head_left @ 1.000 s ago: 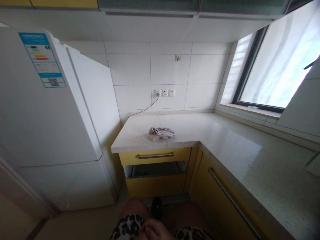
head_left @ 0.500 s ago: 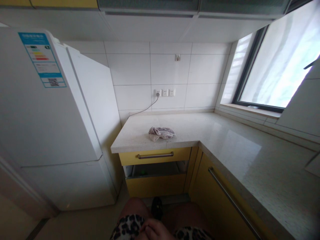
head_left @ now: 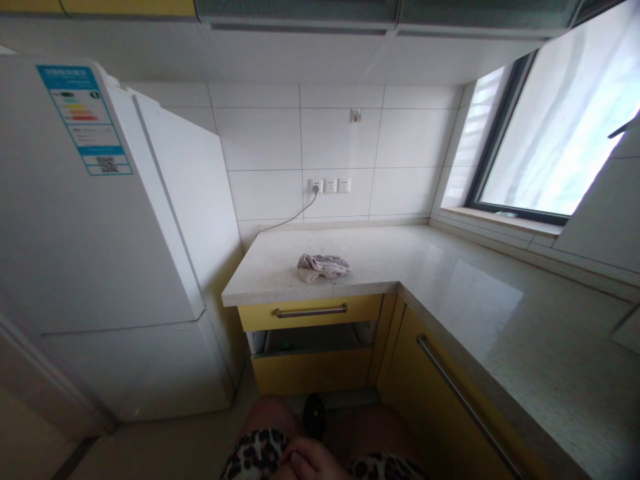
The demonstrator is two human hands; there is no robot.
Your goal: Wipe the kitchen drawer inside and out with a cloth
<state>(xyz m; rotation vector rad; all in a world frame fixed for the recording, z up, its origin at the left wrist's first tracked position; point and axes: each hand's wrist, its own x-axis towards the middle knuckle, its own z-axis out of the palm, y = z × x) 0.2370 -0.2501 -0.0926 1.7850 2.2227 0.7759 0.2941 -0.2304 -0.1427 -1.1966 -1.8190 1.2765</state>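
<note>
My right hand (head_left: 319, 460) rests in my lap at the bottom edge, its fingers closed and no object showing in them. Against it lies my left hand (head_left: 283, 472), mostly cut off by the frame and covered, so its fingers are hard to make out. Under both hands is leopard-print clothing (head_left: 260, 450). Ahead of me, out of touch, a crumpled greyish cloth (head_left: 325, 266) lies on the pale countertop (head_left: 395, 257) near its front edge.
Below the counter, a yellow drawer (head_left: 360, 308) with a bar handle sits above an open gap and a lower yellow front (head_left: 313, 373). A white refrigerator (head_left: 125, 253) stands left. A yellow cabinet door (head_left: 435, 407) is at right. One cord (head_left: 295, 217) runs from the wall sockets (head_left: 330, 185).
</note>
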